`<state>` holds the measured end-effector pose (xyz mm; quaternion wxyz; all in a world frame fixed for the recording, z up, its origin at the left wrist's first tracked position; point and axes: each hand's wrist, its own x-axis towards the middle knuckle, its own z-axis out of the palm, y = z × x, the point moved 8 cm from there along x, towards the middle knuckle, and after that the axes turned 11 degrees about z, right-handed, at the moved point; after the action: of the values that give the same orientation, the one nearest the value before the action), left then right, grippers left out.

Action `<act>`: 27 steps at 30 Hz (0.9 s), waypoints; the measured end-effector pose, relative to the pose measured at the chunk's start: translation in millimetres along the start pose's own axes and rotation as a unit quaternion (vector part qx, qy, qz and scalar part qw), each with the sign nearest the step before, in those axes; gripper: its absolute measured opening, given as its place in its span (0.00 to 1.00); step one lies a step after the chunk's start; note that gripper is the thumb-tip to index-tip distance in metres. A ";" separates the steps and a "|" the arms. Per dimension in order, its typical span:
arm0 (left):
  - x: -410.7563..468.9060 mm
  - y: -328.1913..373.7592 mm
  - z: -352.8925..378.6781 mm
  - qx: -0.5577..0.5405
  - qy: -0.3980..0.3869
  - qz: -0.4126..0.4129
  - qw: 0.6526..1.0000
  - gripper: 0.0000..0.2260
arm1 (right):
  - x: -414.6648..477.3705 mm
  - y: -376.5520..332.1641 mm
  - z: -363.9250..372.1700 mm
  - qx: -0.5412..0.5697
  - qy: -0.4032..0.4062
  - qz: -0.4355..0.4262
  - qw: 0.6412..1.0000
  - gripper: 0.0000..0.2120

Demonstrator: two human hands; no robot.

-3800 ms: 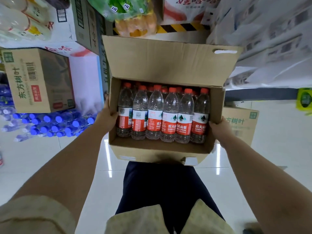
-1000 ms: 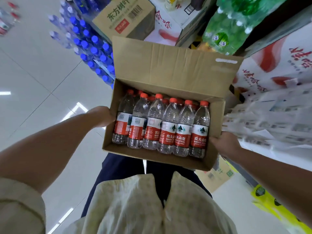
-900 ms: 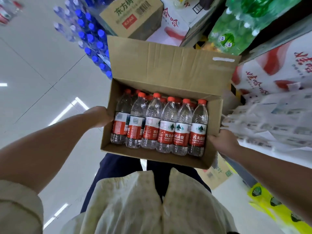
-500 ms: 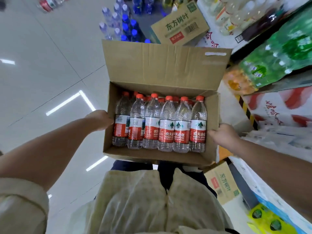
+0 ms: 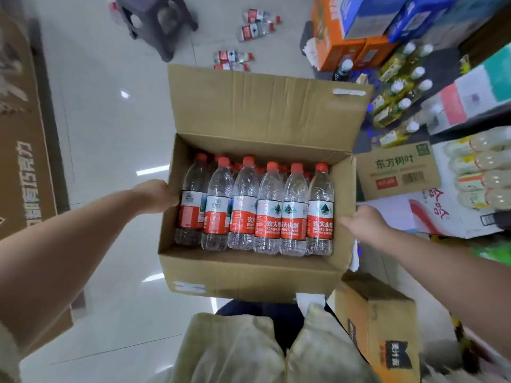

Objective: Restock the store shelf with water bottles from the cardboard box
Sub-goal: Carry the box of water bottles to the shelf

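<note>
An open cardboard box (image 5: 249, 275) hangs in front of me above the floor, its far flap standing up. Several clear water bottles (image 5: 266, 208) with red caps and red labels stand packed upright inside it. My left hand (image 5: 156, 196) grips the box's left wall. My right hand (image 5: 362, 221) grips the right wall. The store shelf (image 5: 470, 172) runs along the right side, holding drink packs and cartons.
Loose water bottles (image 5: 251, 31) lie on the white tiled floor ahead, next to a dark stool (image 5: 157, 20). A brown carton (image 5: 398, 168) sits on the shelf stack at right; an orange and brown carton (image 5: 381, 330) stands by my right leg. A large brown box (image 5: 19, 139) lines the left.
The view has swung left while I carry the box, which stays between both hands. The stool and loose floor bottles have come into sight ahead; the blue-capped bottles have gone.
</note>
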<state>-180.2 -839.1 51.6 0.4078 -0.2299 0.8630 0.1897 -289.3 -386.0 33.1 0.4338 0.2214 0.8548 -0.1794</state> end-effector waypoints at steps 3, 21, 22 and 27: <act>24.2 -20.3 -41.3 -0.012 0.018 -0.033 0.999 0.10 | 28.8 -77.0 -9.7 -0.021 -0.006 -0.027 0.999 0.10; 229.6 -72.1 -314.2 -0.096 -0.008 -0.053 0.994 0.14 | 116.1 -486.0 -106.9 -0.119 0.012 -0.034 0.992 0.09; 242.4 -71.6 -334.4 -0.092 -0.009 -0.046 0.995 0.14 | 119.0 -507.6 -114.9 -0.117 0.017 -0.035 0.992 0.09; 308.1 -74.5 -433.8 -0.098 0.008 -0.028 0.995 0.15 | 145.5 -609.8 -153.7 -0.084 0.019 -0.045 0.995 0.07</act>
<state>-579.7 -1198.3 55.7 0.3819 -0.2946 0.8366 0.2597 -793.3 -787.7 69.4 0.4262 0.1488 0.8839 -0.1225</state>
